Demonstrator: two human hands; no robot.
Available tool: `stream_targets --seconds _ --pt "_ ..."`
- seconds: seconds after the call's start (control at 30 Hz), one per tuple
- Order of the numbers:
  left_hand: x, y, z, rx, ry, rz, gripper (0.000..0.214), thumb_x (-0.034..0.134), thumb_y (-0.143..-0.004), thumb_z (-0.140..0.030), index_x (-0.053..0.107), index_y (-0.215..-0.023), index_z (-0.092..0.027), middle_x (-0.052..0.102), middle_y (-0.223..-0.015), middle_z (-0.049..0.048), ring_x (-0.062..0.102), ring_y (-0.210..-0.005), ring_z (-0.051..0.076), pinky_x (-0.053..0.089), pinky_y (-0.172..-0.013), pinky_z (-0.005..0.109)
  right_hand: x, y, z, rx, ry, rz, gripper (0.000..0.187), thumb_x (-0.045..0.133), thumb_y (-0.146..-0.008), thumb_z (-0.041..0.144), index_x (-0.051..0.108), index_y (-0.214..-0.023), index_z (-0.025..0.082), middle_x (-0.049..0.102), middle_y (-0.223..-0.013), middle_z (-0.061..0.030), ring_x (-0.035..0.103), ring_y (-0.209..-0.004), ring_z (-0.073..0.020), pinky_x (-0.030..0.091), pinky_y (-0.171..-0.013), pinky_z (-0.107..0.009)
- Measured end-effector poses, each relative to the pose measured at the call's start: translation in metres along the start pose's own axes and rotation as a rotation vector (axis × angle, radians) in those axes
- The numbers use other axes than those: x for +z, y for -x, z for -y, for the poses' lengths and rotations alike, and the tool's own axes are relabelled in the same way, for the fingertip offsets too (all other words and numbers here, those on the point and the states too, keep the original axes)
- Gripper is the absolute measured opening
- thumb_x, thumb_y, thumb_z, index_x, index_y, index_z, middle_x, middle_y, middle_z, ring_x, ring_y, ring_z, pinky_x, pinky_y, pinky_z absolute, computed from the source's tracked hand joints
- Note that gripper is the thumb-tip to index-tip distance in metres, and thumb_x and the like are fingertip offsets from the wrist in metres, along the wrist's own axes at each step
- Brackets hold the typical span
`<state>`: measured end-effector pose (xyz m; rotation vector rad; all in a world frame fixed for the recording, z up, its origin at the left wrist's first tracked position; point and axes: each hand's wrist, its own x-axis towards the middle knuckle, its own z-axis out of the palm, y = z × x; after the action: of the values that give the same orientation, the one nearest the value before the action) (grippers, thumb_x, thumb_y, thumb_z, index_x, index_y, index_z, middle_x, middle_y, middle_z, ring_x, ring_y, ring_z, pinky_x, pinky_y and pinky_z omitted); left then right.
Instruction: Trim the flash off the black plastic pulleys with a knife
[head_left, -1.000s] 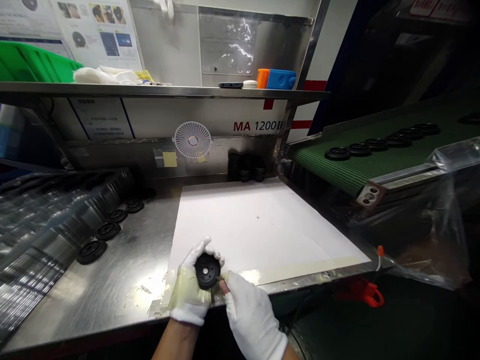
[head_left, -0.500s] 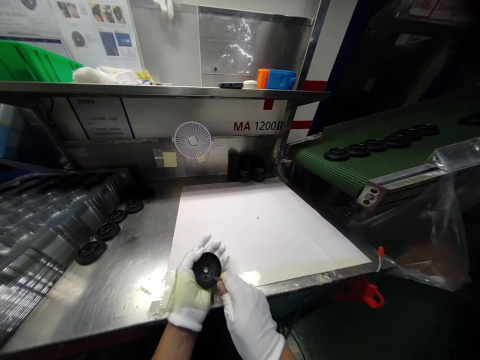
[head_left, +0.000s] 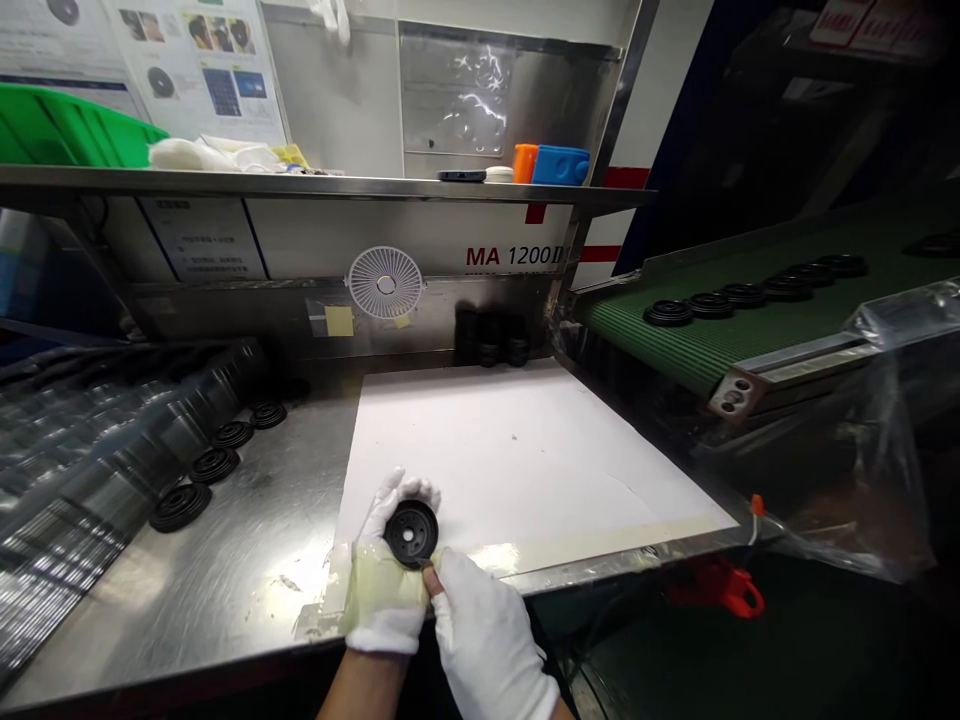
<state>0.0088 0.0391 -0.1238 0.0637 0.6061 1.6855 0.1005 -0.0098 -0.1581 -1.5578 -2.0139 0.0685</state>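
A round black plastic wheel (head_left: 412, 532) with a pale centre hole and small holes around it is held in my left hand (head_left: 384, 580), its fingers curled round the far and left sides. That hand wears a white glove with a yellowish cover over the palm. My right hand (head_left: 487, 630), also in a white glove with the thumb tip bare, is closed in a pinch at the wheel's lower right rim. What sits between those fingertips is too small to make out. Both hands are over the front edge of the white sheet (head_left: 480, 450) on the metal table.
Similar black wheels (head_left: 214, 464) stand in a row at left beside clear plastic trays (head_left: 112, 470). A green conveyor belt (head_left: 675, 350) at right carries several more wheels. Dark round parts (head_left: 491, 340) sit at the back, under a shelf (head_left: 360, 187). A small fan (head_left: 385, 283) hangs there.
The wheel has been tilted and turned a little in my left hand, whose fingers have curled in more. Both hands have shifted slightly left, my right hand staying at the rim.
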Motion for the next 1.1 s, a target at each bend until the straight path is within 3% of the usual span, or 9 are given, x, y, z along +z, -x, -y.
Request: stream_targets --seconds 0.07,0.13,0.3,0.5,0.63,0.7,0.83,0.93,1.1 --pt "0.000 0.003 -0.003 -0.124 -0.041 0.073 0.031 0.053 -0.072 -0.016 0.061 -0.101 -0.012 0.063 -0.088 0.0138 0.061 -0.084 0.026 0.052 -0.066 0.039 -0.004 -0.002 -0.003 0.011 -0.003 -0.007 0.021 0.035 -0.088 0.028 0.052 -0.077 0.025 0.061 -0.063 0.0015 0.055 -0.053 -0.0172 0.021 -0.051 -0.030" --pt "0.000 0.004 -0.005 -0.212 -0.062 0.113 0.029 0.054 -0.072 -0.017 0.062 -0.098 -0.010 0.062 -0.078 0.0121 0.061 -0.074 0.024 0.052 -0.062 0.038 -0.007 -0.004 -0.008 0.039 -0.008 -0.001 0.020 0.035 -0.088 0.025 0.053 -0.081 0.025 0.062 -0.066 0.0015 0.056 -0.056 -0.0171 0.023 -0.052 -0.029" --pt "0.006 0.001 0.000 -0.159 0.027 0.050 0.007 0.062 -0.072 -0.015 0.064 -0.078 -0.012 0.056 -0.063 0.0022 0.055 -0.059 0.012 0.051 -0.061 0.027 -0.005 -0.002 -0.010 0.083 0.001 0.017 0.021 0.034 -0.088 0.025 0.052 -0.077 0.024 0.060 -0.063 0.0014 0.056 -0.054 -0.0171 0.024 -0.052 -0.028" --pt "0.004 -0.001 0.003 -0.089 0.067 0.055 0.011 0.060 -0.072 -0.010 0.064 -0.082 -0.012 0.057 -0.066 0.0021 0.056 -0.065 0.012 0.051 -0.069 0.029 0.002 0.003 0.001 0.020 -0.032 -0.008 0.021 0.033 -0.087 0.027 0.051 -0.076 0.024 0.060 -0.061 0.0016 0.057 -0.053 -0.0169 0.023 -0.050 -0.029" --pt "-0.003 0.001 -0.005 -0.229 -0.091 0.170 0.024 0.054 -0.072 -0.015 0.064 -0.094 -0.010 0.061 -0.077 0.0103 0.059 -0.074 0.021 0.052 -0.067 0.038 -0.002 -0.001 -0.005 0.054 -0.026 0.009 0.024 0.032 -0.089 0.028 0.053 -0.077 0.024 0.061 -0.063 0.0012 0.057 -0.053 -0.0171 0.024 -0.050 -0.029" --pt "-0.006 0.002 -0.008 -0.291 -0.127 0.202 0.025 0.052 -0.071 -0.015 0.064 -0.093 -0.009 0.060 -0.073 0.0094 0.058 -0.070 0.021 0.052 -0.064 0.037 -0.005 -0.003 -0.009 0.071 -0.040 0.014 0.022 0.033 -0.088 0.026 0.053 -0.079 0.024 0.063 -0.065 0.0011 0.058 -0.056 -0.0171 0.025 -0.051 -0.029" --pt "-0.006 0.000 -0.006 -0.231 -0.132 0.206 0.017 0.058 -0.072 -0.015 0.064 -0.088 -0.013 0.055 -0.066 0.0022 0.055 -0.063 0.014 0.050 -0.060 0.029 -0.007 -0.003 -0.012 0.092 -0.046 0.020 0.021 0.034 -0.088 0.025 0.053 -0.078 0.024 0.062 -0.065 0.0011 0.057 -0.056 -0.0166 0.026 -0.052 -0.028" --pt "-0.003 -0.003 0.001 -0.176 -0.086 0.139 0.011 0.062 -0.072 -0.015 0.063 -0.083 -0.013 0.054 -0.065 0.0005 0.054 -0.061 0.012 0.050 -0.060 0.026 -0.001 0.000 -0.005 0.048 -0.039 -0.011 0.022 0.034 -0.088 0.026 0.054 -0.078 0.024 0.061 -0.063 0.0012 0.056 -0.053 -0.0164 0.024 -0.051 -0.029" --pt "0.000 0.000 0.002 -0.028 -0.006 0.084 0.020 0.058 -0.072 -0.012 0.063 -0.091 -0.014 0.059 -0.071 0.0038 0.059 -0.071 0.015 0.051 -0.074 0.034 0.002 0.001 0.001 0.020 -0.045 -0.049 0.026 0.032 -0.089 0.028 0.052 -0.074 0.024 0.060 -0.060 0.0013 0.055 -0.051 -0.0161 0.023 -0.049 -0.029"
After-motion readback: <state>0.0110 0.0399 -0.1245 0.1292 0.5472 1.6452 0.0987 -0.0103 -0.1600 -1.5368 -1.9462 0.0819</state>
